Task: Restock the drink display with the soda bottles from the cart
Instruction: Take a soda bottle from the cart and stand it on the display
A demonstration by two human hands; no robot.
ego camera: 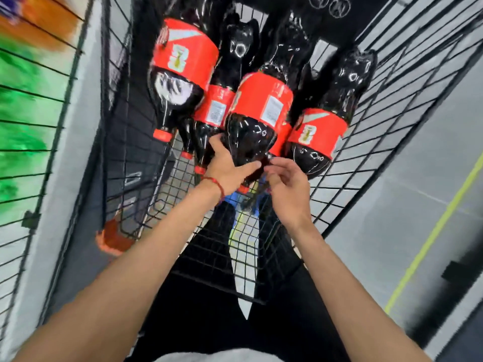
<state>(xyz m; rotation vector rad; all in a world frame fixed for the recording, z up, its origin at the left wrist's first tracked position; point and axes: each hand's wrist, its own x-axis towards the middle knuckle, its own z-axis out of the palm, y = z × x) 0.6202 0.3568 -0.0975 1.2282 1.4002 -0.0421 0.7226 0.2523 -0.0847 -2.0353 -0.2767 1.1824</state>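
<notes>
Head view: red-label cola bottles (319,131) lie caps-near in the black wire cart (397,118), left hand (230,167) wrapped round the middle bottle (258,118) at its shoulder, right hand (287,190) just beside, fingers curled at its neck, pinch unclear.

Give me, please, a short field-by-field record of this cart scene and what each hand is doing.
cart: black wire cart holding soda bottles lying down, red caps toward the person
held bottle: middle bottle, red label
left hand: left hand grips the middle bottle's shoulder
right hand: right hand, fingers curled by its neck; grip unclear
display: blurred wire shelf on the left
</notes>
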